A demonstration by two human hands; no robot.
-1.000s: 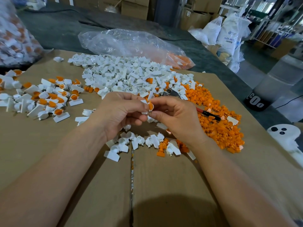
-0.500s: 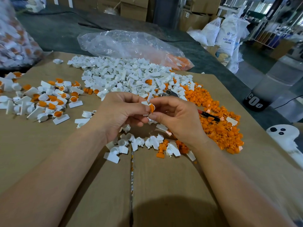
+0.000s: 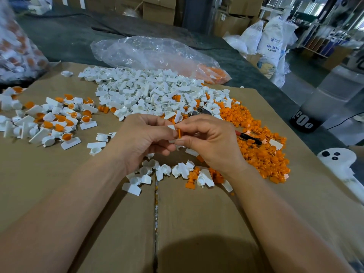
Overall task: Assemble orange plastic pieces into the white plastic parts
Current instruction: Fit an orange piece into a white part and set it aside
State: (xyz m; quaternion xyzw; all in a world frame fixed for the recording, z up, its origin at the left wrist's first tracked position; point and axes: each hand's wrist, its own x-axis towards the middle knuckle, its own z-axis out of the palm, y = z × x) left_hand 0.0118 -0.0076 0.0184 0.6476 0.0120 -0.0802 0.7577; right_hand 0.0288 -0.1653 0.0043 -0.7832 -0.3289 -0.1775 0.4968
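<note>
Left hand (image 3: 143, 138): pinching white part (image 3: 171, 127)
Right hand (image 3: 210, 140): pinching orange piece (image 3: 179, 133) against it
Behind: white pile (image 3: 149, 91)
Right: orange pile (image 3: 262, 150)
Left: assembled pieces (image 3: 59, 123)

Your left hand (image 3: 141, 140) and right hand (image 3: 214, 146), both above cardboard (image 3: 197, 223): bare. Left forearm (image 3: 69, 203), right forearm (image 3: 275, 213): bare to frame edge. Right thumbnail (image 3: 179, 142) short, plain.
</note>
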